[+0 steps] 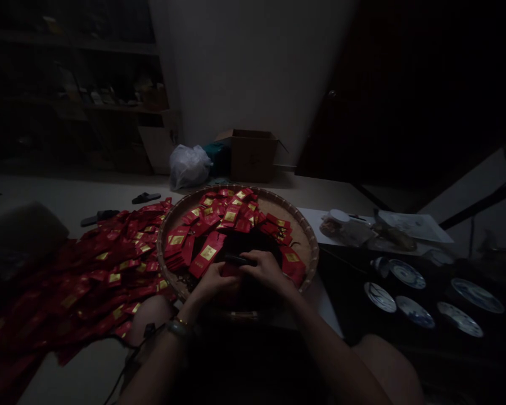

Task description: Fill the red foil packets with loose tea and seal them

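Observation:
A round woven basket tray (307,236) lies in front of me, holding several red packets with gold labels (230,216) and a dark heap (253,242) in its middle. My left hand (213,281) is curled around a red packet (230,271) at the tray's near edge. Right beside it, my right hand (266,269) pinches a small dark scoop-like tool (239,260) over that packet. A bracelet (180,326) sits on my left wrist. The scene is dim.
A big pile of red packets (93,270) spreads over the floor to the left. Blue-patterned plates (409,275) lie on a dark surface at right, with a lidded jar (335,222) and papers behind. A cardboard box (253,154), a white plastic bag (188,166) and slippers (145,198) are farther back.

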Motion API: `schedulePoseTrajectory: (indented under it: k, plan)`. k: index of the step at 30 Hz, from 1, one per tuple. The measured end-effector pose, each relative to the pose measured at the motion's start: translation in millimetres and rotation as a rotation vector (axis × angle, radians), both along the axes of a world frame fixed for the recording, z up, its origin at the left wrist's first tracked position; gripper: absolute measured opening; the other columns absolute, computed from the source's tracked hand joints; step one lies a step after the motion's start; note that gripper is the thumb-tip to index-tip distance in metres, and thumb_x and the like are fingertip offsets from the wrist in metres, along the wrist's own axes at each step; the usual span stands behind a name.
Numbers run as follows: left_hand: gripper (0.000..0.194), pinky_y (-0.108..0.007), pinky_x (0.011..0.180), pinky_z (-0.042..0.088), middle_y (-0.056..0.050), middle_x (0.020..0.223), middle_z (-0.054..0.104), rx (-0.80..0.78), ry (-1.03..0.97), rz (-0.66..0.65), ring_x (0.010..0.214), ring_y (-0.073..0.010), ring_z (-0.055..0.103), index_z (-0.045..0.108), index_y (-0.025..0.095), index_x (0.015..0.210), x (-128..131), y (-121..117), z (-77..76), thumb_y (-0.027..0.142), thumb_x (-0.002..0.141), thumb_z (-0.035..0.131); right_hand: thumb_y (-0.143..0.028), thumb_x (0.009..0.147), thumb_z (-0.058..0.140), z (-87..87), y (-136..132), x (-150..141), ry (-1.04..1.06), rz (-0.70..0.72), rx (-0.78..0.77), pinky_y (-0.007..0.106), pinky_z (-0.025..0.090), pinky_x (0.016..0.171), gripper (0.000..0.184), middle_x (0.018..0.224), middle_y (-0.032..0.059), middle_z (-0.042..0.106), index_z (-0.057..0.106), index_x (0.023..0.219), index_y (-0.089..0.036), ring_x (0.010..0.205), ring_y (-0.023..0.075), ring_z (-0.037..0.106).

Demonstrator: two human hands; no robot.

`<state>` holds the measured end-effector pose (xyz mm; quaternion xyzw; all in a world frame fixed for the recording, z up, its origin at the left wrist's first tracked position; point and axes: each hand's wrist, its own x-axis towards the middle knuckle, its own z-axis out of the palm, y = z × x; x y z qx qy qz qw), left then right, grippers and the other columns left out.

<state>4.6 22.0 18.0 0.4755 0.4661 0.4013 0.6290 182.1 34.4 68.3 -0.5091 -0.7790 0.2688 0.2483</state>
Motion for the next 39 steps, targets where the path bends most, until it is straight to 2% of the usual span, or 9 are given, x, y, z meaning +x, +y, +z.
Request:
schedulePoseTrajectory:
  k: [5,12,18,22,30,36,39]
  plan:
    - [0.040,-0.027,0.066,0.049,-0.005,0.074,0.073,0.014,0.003,-0.038,0.069,-0.0195,0.066,0.070,0.010,0.085,1,1,-4.1,0.028,0.051,0.082,-0.024,0.071,0.070,5.0,2,1,0.024,0.040,-0.028,0.025,0.045,0.073,0.038,0.097,0.0041,0.069,0.068,0.109,-0.022,0.086,0.0192,0.063]
    - [0.038,-0.024,0.060,0.048,-0.002,0.070,0.070,0.012,0.042,-0.037,0.063,-0.0159,0.063,0.068,0.009,0.085,0,-1,-2.8,0.024,0.052,0.079,-0.022,0.076,0.064,1.0,0,-4,-0.007,0.056,0.027,0.023,0.042,0.068,0.025,0.087,0.0025,0.069,0.071,0.100,-0.023,0.079,0.0169,0.062]
    - [0.038,-0.025,0.062,0.049,-0.004,0.075,0.072,0.017,0.055,-0.045,0.069,-0.0186,0.065,0.069,0.010,0.087,0,-2,-0.1,0.023,0.053,0.078,-0.023,0.075,0.065,-3.2,0,-3,0.001,0.035,0.018,0.023,0.043,0.068,0.028,0.090,0.0024,0.069,0.070,0.103,-0.024,0.081,0.0169,0.062]
    - [0.038,-0.028,0.067,0.050,-0.004,0.078,0.073,0.015,0.061,-0.045,0.073,-0.0207,0.066,0.069,0.011,0.087,0,-1,0.3,0.023,0.052,0.080,-0.022,0.076,0.064,-2.2,0,-3,0.001,0.044,0.034,0.022,0.043,0.069,0.025,0.087,0.0018,0.069,0.071,0.100,-0.024,0.080,0.0165,0.062]
    - [0.039,-0.032,0.077,0.050,-0.006,0.086,0.074,0.087,0.024,-0.010,0.082,-0.0235,0.066,0.071,0.012,0.086,1,1,10.3,0.038,0.058,0.079,-0.021,0.078,0.062,-6.8,-2,-5,-0.039,0.028,0.031,0.022,0.042,0.067,0.025,0.089,0.0011,0.070,0.071,0.101,-0.026,0.081,0.0164,0.063]
    - [0.038,-0.031,0.076,0.049,-0.004,0.080,0.074,0.058,-0.018,0.009,0.077,-0.0213,0.066,0.072,0.013,0.083,1,3,3.5,0.034,0.053,0.082,-0.021,0.073,0.067,-12.2,-1,-4,0.081,0.052,0.006,0.027,0.046,0.078,0.037,0.099,0.0046,0.069,0.066,0.111,-0.022,0.090,0.0191,0.063]
    - [0.034,-0.031,0.073,0.050,-0.003,0.076,0.074,0.070,0.021,0.034,0.073,-0.0212,0.066,0.071,0.013,0.079,2,5,2.5,0.033,0.053,0.081,-0.025,0.072,0.069,-15.3,4,7,0.215,-0.024,-0.013,0.034,0.046,0.088,0.044,0.111,0.0059,0.067,0.063,0.115,-0.021,0.101,0.0216,0.062]
